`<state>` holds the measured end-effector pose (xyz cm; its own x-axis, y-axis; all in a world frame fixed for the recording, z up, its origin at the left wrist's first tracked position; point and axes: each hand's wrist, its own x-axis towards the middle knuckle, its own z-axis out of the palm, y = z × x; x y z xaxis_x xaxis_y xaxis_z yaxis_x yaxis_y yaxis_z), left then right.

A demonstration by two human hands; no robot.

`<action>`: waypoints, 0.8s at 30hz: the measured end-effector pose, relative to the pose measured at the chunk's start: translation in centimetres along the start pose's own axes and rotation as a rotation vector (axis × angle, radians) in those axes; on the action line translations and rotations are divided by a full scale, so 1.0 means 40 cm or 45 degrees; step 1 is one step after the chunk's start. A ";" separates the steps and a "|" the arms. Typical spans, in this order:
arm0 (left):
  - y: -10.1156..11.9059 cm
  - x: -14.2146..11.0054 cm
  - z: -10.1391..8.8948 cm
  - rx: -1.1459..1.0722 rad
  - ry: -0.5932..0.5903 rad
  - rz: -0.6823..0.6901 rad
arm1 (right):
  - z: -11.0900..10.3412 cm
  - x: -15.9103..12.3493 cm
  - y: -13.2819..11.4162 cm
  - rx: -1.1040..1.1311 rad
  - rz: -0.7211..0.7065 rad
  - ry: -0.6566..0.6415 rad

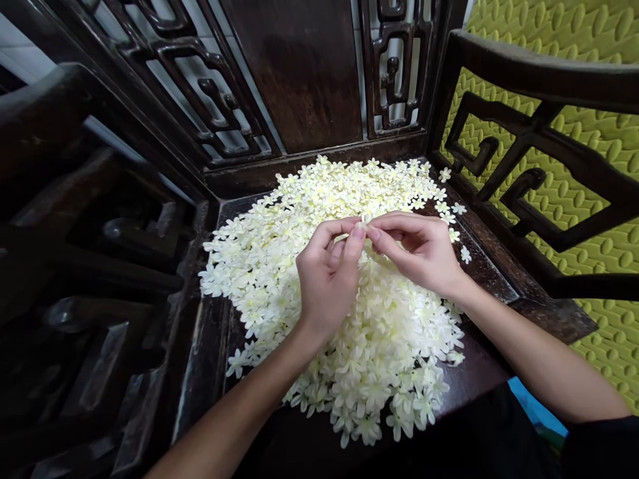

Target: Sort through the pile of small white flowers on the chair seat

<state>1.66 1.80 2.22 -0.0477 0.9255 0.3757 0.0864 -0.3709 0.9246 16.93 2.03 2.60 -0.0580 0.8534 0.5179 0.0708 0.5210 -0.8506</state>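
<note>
My left hand (332, 269) and my right hand (419, 249) meet above a broad heap of small artificial-looking white flowers (264, 259) with pale yellow centres. Thumbs and forefingers of both hands are pinched together at one white flower (367, 218), partly hidden by the fingertips. Its petals poke up between the two pinches. The heap lies on the dark wooden seat (469, 372) of a chair, spreading to the backrest and down past the seat's front.
Carved dark armrests flank the seat, the left armrest (124, 266) and the right armrest (539, 159). Behind stands the carved backrest (304, 80). A few loose flowers (456, 209) lie at the right edge. Yellow-green textured padding (589, 133) shows beyond the right armrest.
</note>
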 end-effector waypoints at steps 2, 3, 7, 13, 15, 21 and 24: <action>-0.002 0.001 -0.002 -0.069 -0.014 -0.031 | -0.001 0.001 -0.002 0.003 0.006 -0.001; -0.002 0.002 -0.002 -0.097 -0.017 -0.050 | 0.000 0.001 -0.003 0.011 0.016 -0.001; -0.004 0.002 0.000 -0.140 0.003 -0.110 | 0.001 0.002 -0.009 0.042 0.063 0.005; -0.017 0.009 0.001 -0.221 0.063 -0.175 | -0.012 0.005 -0.005 0.034 0.156 0.075; -0.018 0.013 0.000 -0.254 0.113 -0.197 | -0.019 0.011 0.002 0.015 0.163 0.157; -0.016 0.019 -0.004 -0.306 0.246 -0.197 | -0.028 0.026 0.011 0.003 0.169 0.287; -0.013 0.015 -0.002 -0.256 0.204 -0.138 | -0.021 0.022 0.006 0.019 0.180 0.231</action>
<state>1.49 2.55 1.96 -0.2040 0.9427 0.2641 -0.1265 -0.2929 0.9477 17.73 2.92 2.93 0.1319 0.9069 0.4002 0.0508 0.3970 -0.9164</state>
